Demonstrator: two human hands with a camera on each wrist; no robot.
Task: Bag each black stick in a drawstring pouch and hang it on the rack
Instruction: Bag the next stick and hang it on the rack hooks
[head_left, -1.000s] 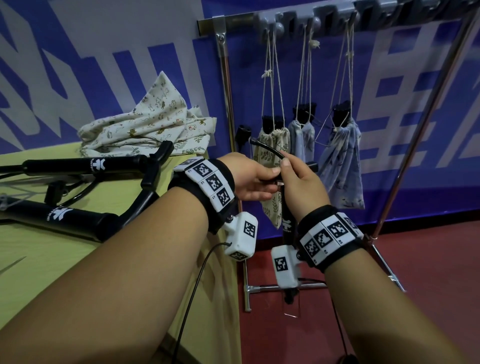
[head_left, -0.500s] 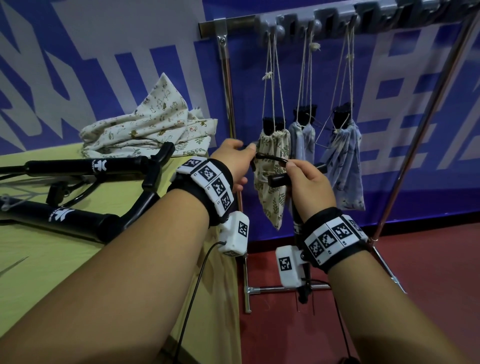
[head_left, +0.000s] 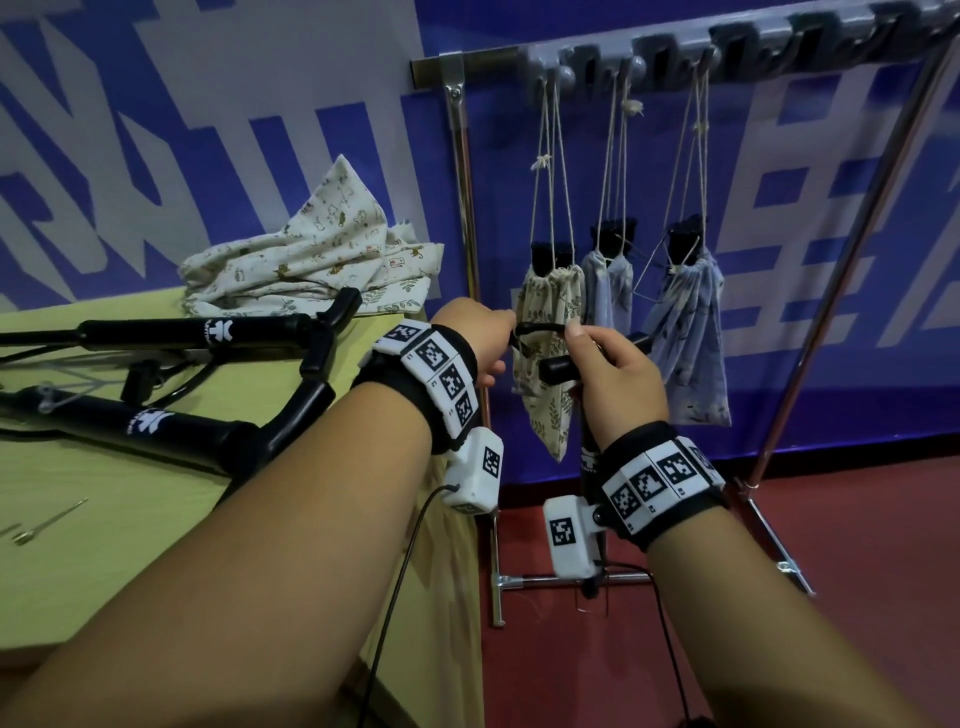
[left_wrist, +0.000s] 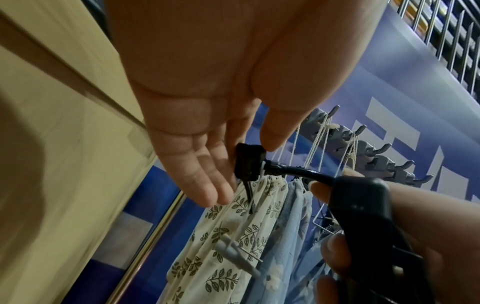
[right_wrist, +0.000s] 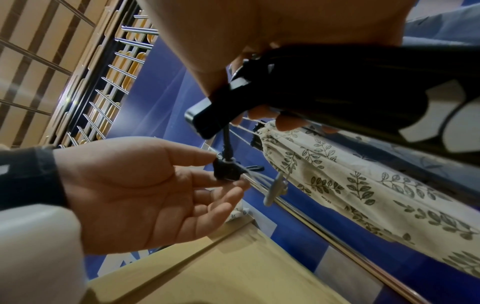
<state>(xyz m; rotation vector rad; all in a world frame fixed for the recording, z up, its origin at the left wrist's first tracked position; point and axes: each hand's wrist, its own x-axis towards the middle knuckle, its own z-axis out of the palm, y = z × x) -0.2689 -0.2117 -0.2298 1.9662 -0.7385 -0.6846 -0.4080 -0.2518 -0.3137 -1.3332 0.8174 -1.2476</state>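
Observation:
My right hand (head_left: 582, 353) grips the head of a black stick (head_left: 589, 457), which hangs straight down behind my right wrist. A thin black hose (head_left: 540, 328) arcs left from its head. My left hand (head_left: 511, 332) pinches the nozzle (left_wrist: 249, 162) at the hose's end between thumb and forefinger, with the other fingers nearly straight. Just behind my hands, three filled pouches hang by their strings from the rack's hooks (head_left: 639, 62): a leaf-print cream pouch (head_left: 545, 415), a pale blue pouch (head_left: 608, 286) and a blue pouch (head_left: 691, 353).
Two more black sticks (head_left: 208, 332) (head_left: 156, 421) lie on the yellow-green table (head_left: 156, 545) at the left. A heap of printed cloth pouches (head_left: 311, 260) sits at the table's back corner. The rack's metal legs (head_left: 779, 426) stand on the red floor.
My left hand has left the stick's head and moved a little left and up along the hose to its nozzle. The right hand keeps its grip and has barely moved.

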